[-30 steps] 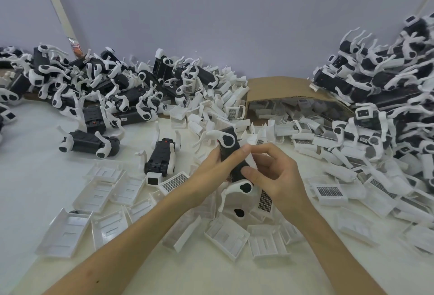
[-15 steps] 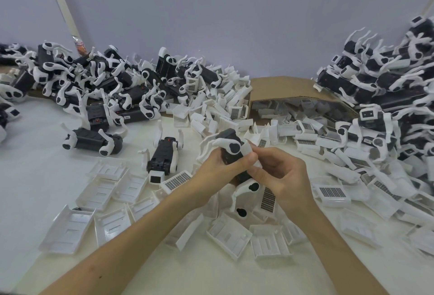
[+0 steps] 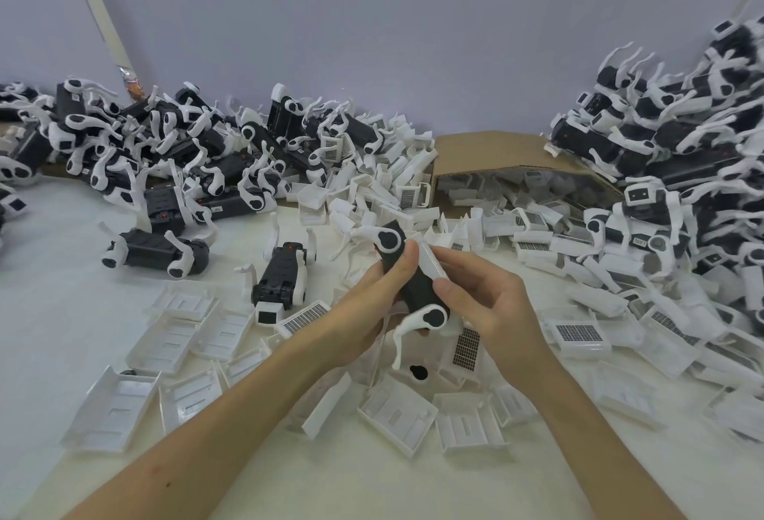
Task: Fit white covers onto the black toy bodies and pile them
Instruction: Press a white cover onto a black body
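White tabletop point(image 3: 49, 312) fills the view, with a tall heap of black-and-white plastic toys point(image 3: 682, 155) at right. Above mid-table the left hand point(image 3: 364, 312) wraps round a slim black plastic toy body point(image 3: 413, 283) with white legs. The right hand point(image 3: 492, 304) pinches a small white rectangular plastic cover point(image 3: 430, 265) against its side. Both look light, stiff and smooth: grip the trunk, not the thin legs.

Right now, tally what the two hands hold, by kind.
body: 1
cover: 1
Total: 2
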Demonstrator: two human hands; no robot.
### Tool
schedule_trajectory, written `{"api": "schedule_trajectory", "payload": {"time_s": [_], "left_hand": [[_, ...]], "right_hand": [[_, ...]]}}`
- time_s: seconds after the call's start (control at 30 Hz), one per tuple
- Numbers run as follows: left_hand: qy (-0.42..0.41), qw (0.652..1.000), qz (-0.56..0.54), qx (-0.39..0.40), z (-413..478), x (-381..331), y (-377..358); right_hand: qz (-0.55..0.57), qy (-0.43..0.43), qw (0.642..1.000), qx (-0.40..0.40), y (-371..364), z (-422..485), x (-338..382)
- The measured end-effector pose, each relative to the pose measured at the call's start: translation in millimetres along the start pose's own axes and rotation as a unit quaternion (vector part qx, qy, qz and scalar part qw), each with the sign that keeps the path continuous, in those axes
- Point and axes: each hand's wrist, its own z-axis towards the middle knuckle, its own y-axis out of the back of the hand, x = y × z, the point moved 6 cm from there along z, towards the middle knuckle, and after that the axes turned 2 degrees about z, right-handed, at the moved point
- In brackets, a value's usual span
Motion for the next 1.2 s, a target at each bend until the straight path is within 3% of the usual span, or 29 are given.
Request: {"api": "schedule_trajectory", "payload": {"time_s": [0.23,0.4,0.53,0.73,1.2], "left_hand": [[0.043,0.984,-0.167,0.036,2,2,-9],[0.051,0.978,-0.191,0.064,1,0,-2],[0.042,0.978,-0.204,0.024,5,0,4],[0.077,0.962,-0.259,0.052,5,0,-8],[0.106,0.969,-0.224,0.007,4,1,-7]], "right_hand": [[0.089,-0.016,0.993,-0.078,15,3,0],[-0.071,0.072,0.991,-0.091,18,0,13],[-0.215,0.142,0.963,-0.078,6,-5,21],[-0.335,0.201,0.917,-0.085,0,-7,25],[-0.278,0.228,0.929,-0.089,-5,-11,28]]}}
